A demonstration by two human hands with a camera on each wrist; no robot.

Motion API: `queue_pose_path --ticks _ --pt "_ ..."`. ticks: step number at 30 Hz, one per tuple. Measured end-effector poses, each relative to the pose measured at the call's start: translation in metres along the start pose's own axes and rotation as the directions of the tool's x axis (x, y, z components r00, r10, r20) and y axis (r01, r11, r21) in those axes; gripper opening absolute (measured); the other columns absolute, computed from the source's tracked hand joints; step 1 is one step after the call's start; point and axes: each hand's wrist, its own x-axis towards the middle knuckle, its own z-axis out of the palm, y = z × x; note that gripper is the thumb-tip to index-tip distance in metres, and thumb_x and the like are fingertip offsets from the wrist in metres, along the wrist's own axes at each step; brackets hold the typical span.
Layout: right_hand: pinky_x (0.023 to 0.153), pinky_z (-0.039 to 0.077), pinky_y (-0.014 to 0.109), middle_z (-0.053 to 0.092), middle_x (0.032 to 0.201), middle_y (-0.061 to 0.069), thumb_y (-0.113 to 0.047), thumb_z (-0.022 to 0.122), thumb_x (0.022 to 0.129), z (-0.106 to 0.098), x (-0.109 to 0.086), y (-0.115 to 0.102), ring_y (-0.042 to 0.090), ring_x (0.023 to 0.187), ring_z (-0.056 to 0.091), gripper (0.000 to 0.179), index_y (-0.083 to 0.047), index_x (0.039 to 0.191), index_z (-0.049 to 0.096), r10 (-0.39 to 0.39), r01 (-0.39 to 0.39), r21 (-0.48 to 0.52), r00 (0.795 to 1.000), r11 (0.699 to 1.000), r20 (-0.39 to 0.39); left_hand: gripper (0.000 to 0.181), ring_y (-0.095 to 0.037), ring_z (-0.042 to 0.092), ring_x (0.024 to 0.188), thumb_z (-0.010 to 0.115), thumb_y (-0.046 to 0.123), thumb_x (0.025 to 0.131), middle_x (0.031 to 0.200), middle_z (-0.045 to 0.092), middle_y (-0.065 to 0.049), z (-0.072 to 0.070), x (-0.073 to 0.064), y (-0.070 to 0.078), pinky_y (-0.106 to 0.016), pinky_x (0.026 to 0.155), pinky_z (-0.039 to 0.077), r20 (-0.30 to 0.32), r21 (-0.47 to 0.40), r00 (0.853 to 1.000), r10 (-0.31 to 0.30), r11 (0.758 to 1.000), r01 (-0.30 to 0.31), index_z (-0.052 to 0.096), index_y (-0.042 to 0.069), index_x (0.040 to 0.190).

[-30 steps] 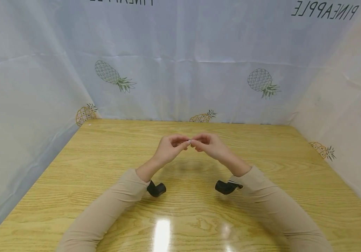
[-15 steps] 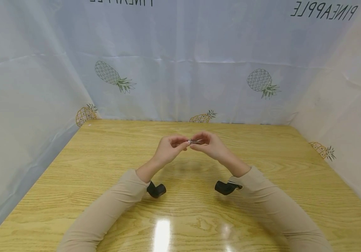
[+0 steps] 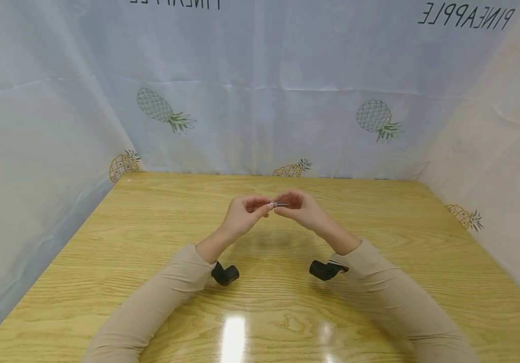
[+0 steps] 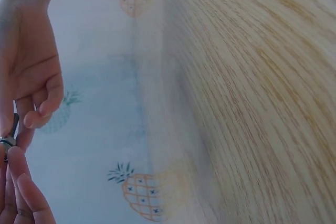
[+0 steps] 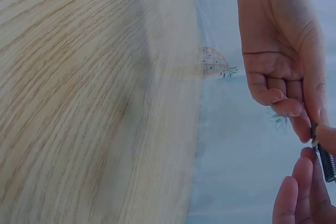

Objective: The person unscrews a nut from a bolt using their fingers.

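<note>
A small metal bolt (image 3: 282, 204) with a threaded shank lies level between the two hands, above the table. My left hand (image 3: 240, 217) pinches its head end between thumb and fingers. The shank points into the gap between thumb and fingers of my right hand (image 3: 302, 209). Those right fingertips are at a silver nut (image 4: 8, 141) on the bolt, near the left fingertips. In the right wrist view, the threads of the bolt (image 5: 327, 163) show behind the right thumb tip. The bolt head is mostly hidden by the left fingers.
A wooden table (image 3: 269, 307) lies beneath both hands. White cloth (image 3: 250, 126) printed with pineapples hangs at the back and both sides. A black curved piece (image 3: 225, 274) sticks out by the left cuff, and another black piece (image 3: 325, 270) by the right cuff.
The right thumb and fingers have parted from around the bolt, so its shank now shows between them. The left hand has stayed almost still.
</note>
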Motion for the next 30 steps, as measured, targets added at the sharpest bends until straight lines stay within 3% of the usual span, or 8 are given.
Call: queue_pose_path --ticks 3,8,13,17,24,30 --pt "0.09 0.052 0.042 0.062 0.12 0.017 -0.022 0.063 0.09 0.0001 0.0003 -0.0001 0.025 0.1 0.062 0.035 -0.007 0.121 0.056 -0.005 0.005 0.003 1.0 1.0 -0.005 0.024 -0.033 0.067 0.088 0.062 0.014 0.09 0.106 0.068 -0.019 0.0002 0.0002 0.0001 -0.047 0.084 0.054 -0.002 -0.006 1.0 -0.001 1.0 0.001 0.067 0.0 0.109" --pt "0.088 0.052 0.044 0.067 0.109 0.017 -0.033 0.054 0.095 0.0015 0.0019 -0.0019 0.024 0.093 0.062 0.037 -0.007 0.12 0.06 0.031 -0.031 -0.03 0.999 0.999 0.006 0.024 -0.025 0.069 0.084 0.063 0.016 0.09 0.105 0.069 -0.018 0.0005 -0.0006 0.0004 -0.037 0.08 0.056 -0.008 0.009 1.0 -0.001 1.0 0.001 0.068 0.001 0.107" --pt "0.089 0.053 0.039 0.065 0.114 0.015 -0.024 0.06 0.092 0.0023 0.003 -0.0003 0.028 0.102 0.062 0.03 -0.006 0.117 0.062 0.011 -0.012 -0.024 1.0 1.0 -0.017 0.025 -0.022 0.069 0.083 0.063 0.016 0.09 0.106 0.069 -0.019 -0.0002 -0.0008 -0.0004 -0.039 0.081 0.056 -0.016 0.009 1.0 -0.015 1.0 0.015 0.068 0.001 0.109" --pt "0.091 0.051 0.042 0.06 0.119 0.015 -0.019 0.065 0.088 0.0016 0.0012 0.0 0.027 0.104 0.06 0.034 -0.006 0.119 0.059 -0.003 0.003 0.011 1.0 1.0 -0.031 0.024 -0.019 0.068 0.083 0.063 0.016 0.09 0.105 0.069 -0.018 -0.0007 -0.0004 -0.0011 -0.032 0.077 0.056 -0.02 0.011 1.0 -0.018 1.0 0.018 0.068 0.002 0.109" --pt "0.088 0.053 0.037 0.064 0.111 0.015 -0.032 0.055 0.095 0.0018 0.0011 -0.0023 0.027 0.1 0.061 0.035 -0.008 0.119 0.061 0.039 -0.039 0.0 0.999 0.999 -0.014 0.026 -0.022 0.068 0.085 0.063 0.018 0.09 0.106 0.069 -0.017 -0.0007 -0.0012 0.0002 -0.039 0.08 0.055 -0.011 0.015 1.0 -0.005 1.0 0.005 0.068 0.002 0.109" --pt "0.089 0.053 0.038 0.062 0.117 0.016 -0.021 0.06 0.092 0.0009 0.0011 -0.0015 0.026 0.104 0.06 0.033 -0.004 0.12 0.059 -0.007 0.006 -0.02 1.0 1.0 -0.024 0.025 -0.023 0.068 0.085 0.063 0.016 0.09 0.105 0.069 -0.019 -0.0009 -0.0013 0.0007 -0.042 0.081 0.055 -0.017 0.007 1.0 -0.011 1.0 0.011 0.067 0.001 0.109"
